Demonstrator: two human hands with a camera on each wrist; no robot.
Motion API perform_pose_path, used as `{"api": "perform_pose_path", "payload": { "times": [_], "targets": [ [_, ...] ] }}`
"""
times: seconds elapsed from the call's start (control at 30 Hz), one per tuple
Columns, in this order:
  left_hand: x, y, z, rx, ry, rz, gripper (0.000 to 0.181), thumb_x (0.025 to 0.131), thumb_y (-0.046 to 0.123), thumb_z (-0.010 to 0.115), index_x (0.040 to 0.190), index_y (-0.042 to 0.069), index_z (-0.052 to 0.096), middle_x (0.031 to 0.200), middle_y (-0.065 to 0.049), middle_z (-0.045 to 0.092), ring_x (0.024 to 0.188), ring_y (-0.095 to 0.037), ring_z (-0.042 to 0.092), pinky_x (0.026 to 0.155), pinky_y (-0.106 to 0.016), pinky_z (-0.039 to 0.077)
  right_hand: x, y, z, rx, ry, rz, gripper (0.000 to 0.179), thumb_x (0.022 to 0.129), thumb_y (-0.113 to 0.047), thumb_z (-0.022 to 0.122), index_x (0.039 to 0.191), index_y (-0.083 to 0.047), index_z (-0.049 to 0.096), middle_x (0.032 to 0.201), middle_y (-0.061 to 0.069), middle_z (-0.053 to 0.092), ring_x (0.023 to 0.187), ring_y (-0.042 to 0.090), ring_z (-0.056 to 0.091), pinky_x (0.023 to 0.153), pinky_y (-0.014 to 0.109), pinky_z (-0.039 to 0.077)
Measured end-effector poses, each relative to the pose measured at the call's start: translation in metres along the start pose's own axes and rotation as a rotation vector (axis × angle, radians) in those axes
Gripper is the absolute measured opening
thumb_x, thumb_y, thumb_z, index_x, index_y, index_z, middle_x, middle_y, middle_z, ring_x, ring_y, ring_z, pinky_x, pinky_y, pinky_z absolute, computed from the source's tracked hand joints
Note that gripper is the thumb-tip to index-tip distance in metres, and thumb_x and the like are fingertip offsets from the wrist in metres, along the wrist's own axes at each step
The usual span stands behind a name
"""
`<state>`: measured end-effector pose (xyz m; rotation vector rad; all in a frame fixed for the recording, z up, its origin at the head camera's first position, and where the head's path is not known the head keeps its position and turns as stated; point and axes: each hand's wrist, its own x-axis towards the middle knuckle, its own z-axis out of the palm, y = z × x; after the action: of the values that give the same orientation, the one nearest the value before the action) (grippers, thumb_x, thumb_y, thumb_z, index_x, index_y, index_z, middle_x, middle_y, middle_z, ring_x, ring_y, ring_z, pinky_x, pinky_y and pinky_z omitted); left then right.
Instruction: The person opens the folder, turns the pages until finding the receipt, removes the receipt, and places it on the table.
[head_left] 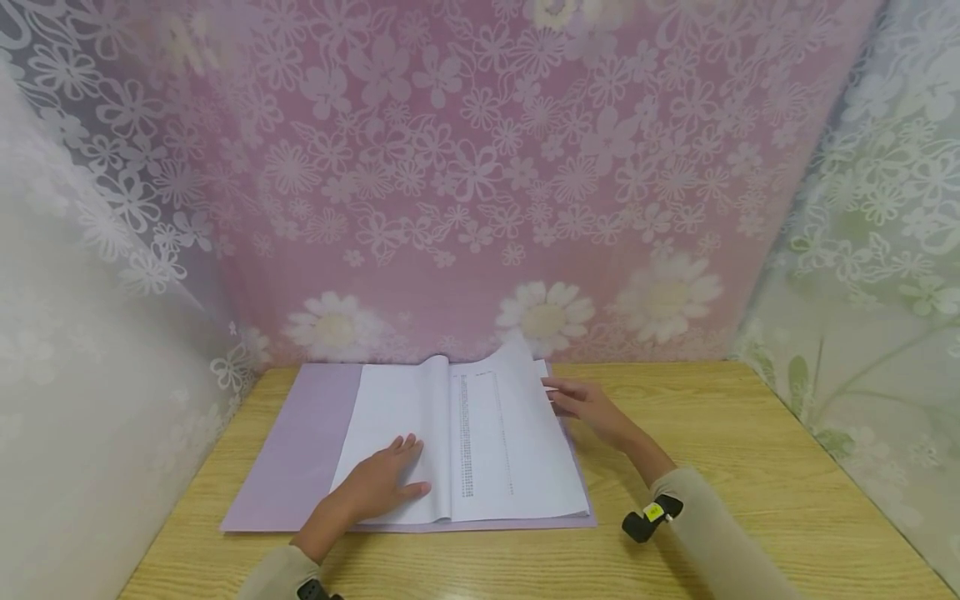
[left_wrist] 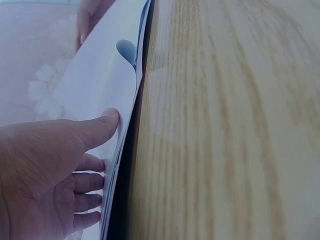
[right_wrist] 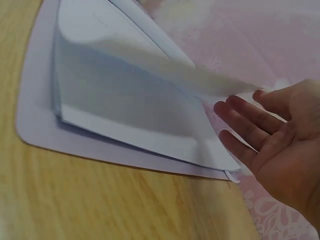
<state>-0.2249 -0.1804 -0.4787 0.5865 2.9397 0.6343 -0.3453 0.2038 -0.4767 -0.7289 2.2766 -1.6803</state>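
An open folder [head_left: 292, 450] with a lilac cover and white paper pages lies on the table. My left hand [head_left: 382, 479] rests flat on its left-hand pages, thumb spread toward the fold; the left wrist view shows the same hand [left_wrist: 55, 175] on the paper close to the near edge. At the right side, my right hand [head_left: 588, 408] pinches the outer edge of a printed page [head_left: 487, 442], whose upper corner curls up. In the right wrist view this page [right_wrist: 165, 70] is raised off the stack, its edge between thumb and fingertip of the right hand [right_wrist: 280, 130].
The wood-grain table [head_left: 712, 458] extends around the folder. Behind it stands a pink flowered backdrop [head_left: 480, 208], with pale flowered sheets [head_left: 97, 358] on both sides. Each wrist wears a black strap [head_left: 652, 518].
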Motion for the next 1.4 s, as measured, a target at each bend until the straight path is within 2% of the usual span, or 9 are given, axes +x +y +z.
{"api": "perform_pose_path", "payload": {
  "times": [0.13, 0.23, 0.3, 0.43, 0.53, 0.73, 0.93, 1.17, 1.4],
  "targets": [
    [-0.001, -0.001, 0.001, -0.007, 0.002, 0.004, 0.069, 0.096, 0.038, 0.069, 0.147, -0.005, 0.050, 0.156, -0.025, 0.044, 0.147, -0.045, 0.038, 0.117, -0.060, 0.037, -0.008, -0.002, 0.009, -0.025, -0.068, -0.023, 0.059, 0.102, -0.015, 0.063, 0.155, -0.003, 0.041, 0.158, 0.027, 0.040, 0.141, 0.048, 0.046, 0.104, 0.031, 0.054],
    [-0.001, -0.003, 0.003, -0.007, 0.000, 0.006, 0.070, 0.096, 0.039, 0.069, 0.147, -0.005, 0.050, 0.156, -0.025, 0.044, 0.148, -0.045, 0.038, 0.117, -0.060, 0.037, -0.012, -0.006, 0.017, -0.057, -0.134, -0.056, 0.069, 0.098, -0.014, 0.069, 0.158, -0.008, 0.037, 0.158, 0.026, 0.040, 0.139, 0.047, 0.049, 0.105, 0.032, 0.054],
    [-0.001, -0.004, 0.004, -0.003, -0.001, 0.005, 0.070, 0.096, 0.040, 0.069, 0.147, -0.004, 0.050, 0.157, -0.025, 0.044, 0.148, -0.044, 0.038, 0.116, -0.060, 0.038, -0.012, -0.010, 0.024, -0.087, -0.182, -0.088, 0.074, 0.096, -0.015, 0.071, 0.160, -0.011, 0.034, 0.160, 0.025, 0.038, 0.139, 0.045, 0.050, 0.109, 0.040, 0.052],
    [-0.001, -0.005, 0.004, -0.001, 0.001, 0.012, 0.070, 0.096, 0.040, 0.069, 0.147, -0.004, 0.049, 0.156, -0.025, 0.044, 0.148, -0.045, 0.038, 0.116, -0.061, 0.038, -0.010, -0.018, 0.038, -0.190, -0.233, -0.114, 0.081, 0.094, -0.020, 0.075, 0.162, -0.023, 0.031, 0.168, 0.010, 0.030, 0.144, 0.038, 0.048, 0.116, 0.056, 0.042],
    [-0.001, -0.004, 0.003, -0.006, 0.001, 0.018, 0.070, 0.097, 0.040, 0.068, 0.147, -0.005, 0.049, 0.156, -0.026, 0.044, 0.147, -0.046, 0.038, 0.116, -0.061, 0.038, -0.009, -0.026, 0.047, -0.263, -0.250, -0.106, 0.086, 0.092, -0.027, 0.078, 0.162, -0.030, 0.029, 0.170, 0.003, 0.024, 0.147, 0.036, 0.043, 0.117, 0.061, 0.038],
    [-0.001, -0.001, 0.001, -0.010, 0.001, 0.023, 0.070, 0.096, 0.038, 0.069, 0.147, -0.005, 0.049, 0.156, -0.026, 0.044, 0.146, -0.046, 0.039, 0.115, -0.062, 0.038, -0.004, -0.039, 0.063, -0.376, -0.280, -0.135, 0.089, 0.090, -0.035, 0.079, 0.163, -0.023, 0.028, 0.171, 0.009, 0.021, 0.150, 0.040, 0.037, 0.115, 0.064, 0.039],
    [0.001, 0.000, -0.002, -0.002, 0.008, 0.020, 0.069, 0.097, 0.038, 0.069, 0.147, -0.005, 0.049, 0.156, -0.026, 0.044, 0.146, -0.047, 0.039, 0.115, -0.062, 0.039, 0.000, -0.049, 0.076, -0.463, -0.285, -0.140, 0.086, 0.087, -0.039, 0.081, 0.160, -0.023, 0.037, 0.170, 0.006, 0.024, 0.157, 0.033, 0.025, 0.119, 0.060, 0.034],
    [0.001, -0.001, -0.001, 0.004, 0.012, 0.004, 0.069, 0.094, 0.032, 0.073, 0.147, -0.004, 0.050, 0.156, -0.024, 0.044, 0.147, -0.045, 0.039, 0.116, -0.060, 0.039, 0.001, -0.052, 0.087, -0.541, -0.291, -0.126, 0.078, 0.087, -0.044, 0.080, 0.155, -0.026, 0.046, 0.169, 0.003, 0.027, 0.157, 0.030, 0.026, 0.123, 0.056, 0.030],
    [0.000, -0.003, -0.003, -0.004, 0.000, 0.010, 0.070, 0.093, 0.031, 0.074, 0.147, -0.007, 0.048, 0.156, -0.025, 0.043, 0.147, -0.044, 0.040, 0.116, -0.059, 0.038, 0.003, -0.052, 0.097, -0.589, -0.312, -0.136, 0.068, 0.091, -0.042, 0.076, 0.151, -0.020, 0.052, 0.169, 0.007, 0.028, 0.155, 0.032, 0.029, 0.122, 0.056, 0.031]
  ]
}}
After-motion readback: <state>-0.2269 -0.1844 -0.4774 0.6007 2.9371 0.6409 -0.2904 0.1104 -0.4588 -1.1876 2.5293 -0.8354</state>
